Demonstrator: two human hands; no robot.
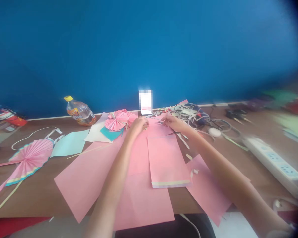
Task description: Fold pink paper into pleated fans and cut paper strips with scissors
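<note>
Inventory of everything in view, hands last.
Wall: 1, blue, back
Table: 1, brown, under papers
Bottle: 1, clear, yellow cap, back left
Phone: 1, bright front, back centre
Pleated fan: 1, pink, teal edge, left
Rosettes: count unclear, pink, back centre
Small sheets: at least 3, light blue, white, teal, left
Edged sheet: 1, pink, cream edge, centre
Plain sheets: several, pink, centre
Paper strips: many, mostly white, back right
Power strip: 1, white, right
Plugs: apparently 2, black, back right
Blurred items: uncounted, mixed colours, far right
Left hand: 1, bare, back centre
Right hand: 1, bare, back centre
</note>
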